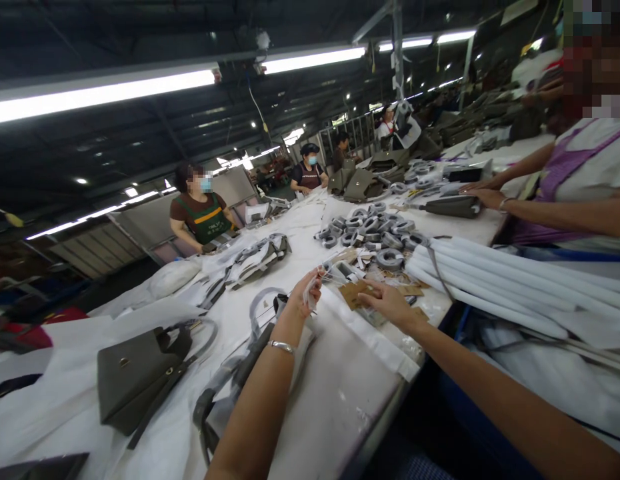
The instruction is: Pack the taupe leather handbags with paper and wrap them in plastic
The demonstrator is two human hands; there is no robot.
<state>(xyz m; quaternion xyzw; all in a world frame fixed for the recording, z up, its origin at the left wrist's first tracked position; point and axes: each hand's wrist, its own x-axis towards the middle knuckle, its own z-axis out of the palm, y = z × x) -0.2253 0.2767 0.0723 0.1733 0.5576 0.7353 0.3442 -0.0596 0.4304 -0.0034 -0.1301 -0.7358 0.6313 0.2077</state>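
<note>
My left hand (pixel 306 295), a bracelet at its wrist, is closed over the table with thin translucent plastic (pixel 310 300) showing between its fingers. A brown cardboard piece (pixel 351 293) lies at the fingertips of my right hand (pixel 390 305), whose thumb and fingers close on its near edge. Beyond both hands, small cards and clear packets are scattered beside a heap of grey wrapped rings (pixel 390 259). A grey bag with a wrapped handle (pixel 250 360) lies partly hidden behind my left forearm.
An olive-grey handbag (pixel 135 377) stands on white sheeting at the left. White foam tubes (pixel 490 280) stretch along the right side. A co-worker's hands (pixel 485 193) rest by a dark pouch (pixel 453 207); another person in a green apron (pixel 210 217) stands across the table.
</note>
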